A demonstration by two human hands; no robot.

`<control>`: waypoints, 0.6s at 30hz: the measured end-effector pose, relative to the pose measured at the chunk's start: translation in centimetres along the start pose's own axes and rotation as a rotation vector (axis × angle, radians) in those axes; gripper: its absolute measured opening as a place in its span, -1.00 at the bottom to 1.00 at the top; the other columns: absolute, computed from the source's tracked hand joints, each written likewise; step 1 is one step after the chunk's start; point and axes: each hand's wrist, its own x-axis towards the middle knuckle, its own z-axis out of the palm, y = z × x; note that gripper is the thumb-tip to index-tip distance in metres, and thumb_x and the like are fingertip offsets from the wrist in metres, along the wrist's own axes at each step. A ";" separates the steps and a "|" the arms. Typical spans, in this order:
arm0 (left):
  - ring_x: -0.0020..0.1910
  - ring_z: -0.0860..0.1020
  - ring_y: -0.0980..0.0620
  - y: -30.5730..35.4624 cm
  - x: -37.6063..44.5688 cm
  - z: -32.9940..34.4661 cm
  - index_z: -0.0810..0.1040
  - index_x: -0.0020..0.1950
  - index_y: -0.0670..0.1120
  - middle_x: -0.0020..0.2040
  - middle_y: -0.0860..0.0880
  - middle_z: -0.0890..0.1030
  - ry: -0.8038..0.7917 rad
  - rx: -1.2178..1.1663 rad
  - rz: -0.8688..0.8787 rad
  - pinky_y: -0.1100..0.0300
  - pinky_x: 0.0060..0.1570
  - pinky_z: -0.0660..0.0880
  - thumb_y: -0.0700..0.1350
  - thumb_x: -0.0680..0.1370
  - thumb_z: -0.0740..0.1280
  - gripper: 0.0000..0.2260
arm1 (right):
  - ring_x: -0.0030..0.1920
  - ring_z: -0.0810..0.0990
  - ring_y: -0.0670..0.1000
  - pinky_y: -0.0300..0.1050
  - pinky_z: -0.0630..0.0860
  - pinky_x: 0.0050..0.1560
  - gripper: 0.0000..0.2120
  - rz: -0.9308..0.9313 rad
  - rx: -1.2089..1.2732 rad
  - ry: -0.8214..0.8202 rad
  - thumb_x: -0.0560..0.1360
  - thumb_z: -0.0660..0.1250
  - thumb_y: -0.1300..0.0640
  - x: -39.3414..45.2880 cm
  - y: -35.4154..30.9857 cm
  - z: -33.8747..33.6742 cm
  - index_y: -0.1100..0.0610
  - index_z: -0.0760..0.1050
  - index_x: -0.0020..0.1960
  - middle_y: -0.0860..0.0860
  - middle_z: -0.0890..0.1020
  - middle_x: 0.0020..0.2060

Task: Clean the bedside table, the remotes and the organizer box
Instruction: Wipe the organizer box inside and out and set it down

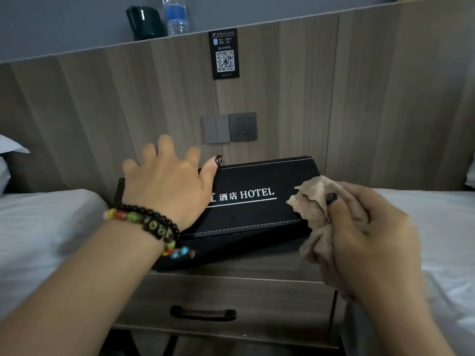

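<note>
A black organizer box (259, 176) with white stitching and "HOTEL" lettering stands tilted on the wooden bedside table (231, 268), its lettered face turned toward me. My left hand (167, 181) rests spread over the box's left end, fingers apart, with beaded bracelets at the wrist. My right hand (365, 227) is closed around a crumpled beige cloth (316, 199), which touches the box's right end. No remotes are visible.
The table has a drawer with a black handle (203, 313). White beds flank it on the left (38, 227) and right (442, 227). Behind are a wood headboard panel with switches and a socket (230, 127), a QR sign (225, 55), a dark kettle (142, 23) and a water bottle (176, 15) on the ledge.
</note>
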 end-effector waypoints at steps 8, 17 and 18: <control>-0.29 0.46 0.07 0.6 -2.2 0.5 0.41 -0.01 0.08 -0.22 0.13 0.54 0.126 -0.164 0.327 0.20 -0.43 0.18 0.28 0.55 -0.14 -0.57 | -0.12 0.46 -0.26 -0.69 0.25 -0.12 -0.75 -0.175 -0.093 0.039 0.41 0.24 0.14 -0.7 -0.3 -0.8 -0.04 0.64 -0.03 -0.21 0.58 -0.28; -0.12 0.51 0.22 0.8 -4.2 0.4 0.36 0.00 0.18 -0.10 0.22 0.52 -0.180 -0.356 0.557 0.18 -0.07 0.48 0.49 0.38 -0.17 -0.46 | -0.19 0.63 -0.33 -0.51 0.47 -0.14 -0.65 0.030 0.218 0.100 0.51 0.34 0.32 -4.8 2.8 -1.5 -0.16 0.59 -0.04 -0.37 0.66 -0.23; -0.10 0.51 0.19 1.3 -4.9 1.2 0.35 0.01 0.17 -0.09 0.22 0.52 -0.185 -0.348 0.571 0.19 -0.03 0.47 0.47 0.39 -0.13 -0.49 | -0.21 0.61 -0.38 -0.56 0.44 -0.15 -0.64 0.061 0.240 0.129 0.49 0.33 0.39 -5.6 3.6 -1.1 -0.09 0.59 -0.02 -0.39 0.65 -0.27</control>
